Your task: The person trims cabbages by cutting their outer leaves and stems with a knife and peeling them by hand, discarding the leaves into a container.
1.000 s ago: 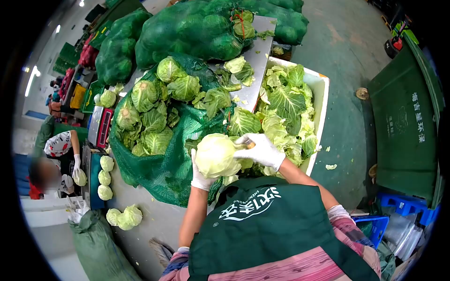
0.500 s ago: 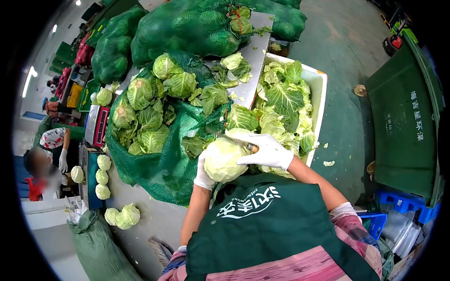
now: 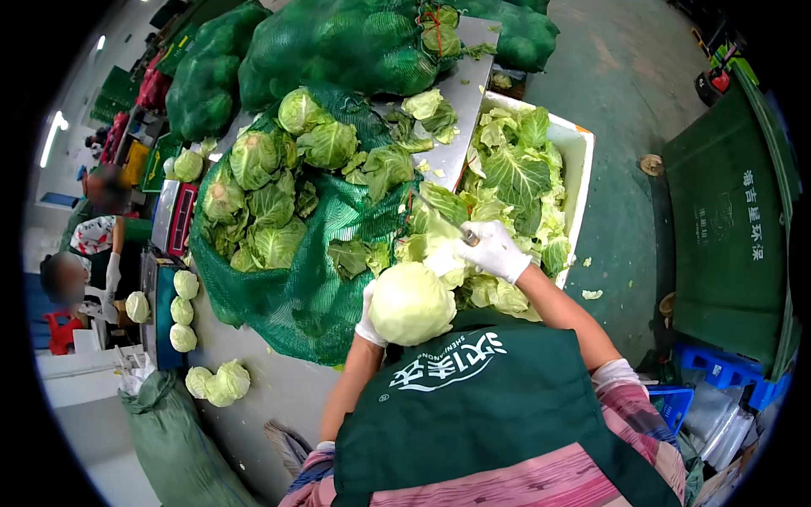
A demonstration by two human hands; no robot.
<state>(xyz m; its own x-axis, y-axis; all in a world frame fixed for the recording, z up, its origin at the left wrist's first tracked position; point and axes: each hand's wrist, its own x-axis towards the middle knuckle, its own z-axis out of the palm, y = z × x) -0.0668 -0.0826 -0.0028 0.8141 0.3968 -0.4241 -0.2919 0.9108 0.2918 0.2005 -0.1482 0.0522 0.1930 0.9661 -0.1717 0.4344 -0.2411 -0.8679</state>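
A pale, smooth cabbage [image 3: 412, 304] rests against my left hand [image 3: 369, 318], which is gloved in white and wrapped round its left side. My right hand [image 3: 498, 252], also gloved, is closed on the handle of a knife [image 3: 469, 237]. The blade points up and left, blurred, away from the cabbage. Between the knife and the cabbage is a blurred pale leaf [image 3: 443, 255]. A white foam box [image 3: 578, 160] full of cut leaves [image 3: 511, 182] stands just beyond my right hand. An open green mesh sack [image 3: 308, 317] of untrimmed cabbages [image 3: 274, 245] lies left of the hands.
Filled green mesh sacks [image 3: 338, 46] lie at the back on the metal table [image 3: 469, 76]. Trimmed cabbages [image 3: 182, 313] line the left beside a scale [image 3: 180, 218]. A co-worker in white gloves [image 3: 106, 291] is at far left. A large green bin [image 3: 726, 220] stands right.
My right hand with the knife has moved off the cabbage, up and to the right. Pale leaf has come away, and the cabbage now looks smoother and sits slightly lower.
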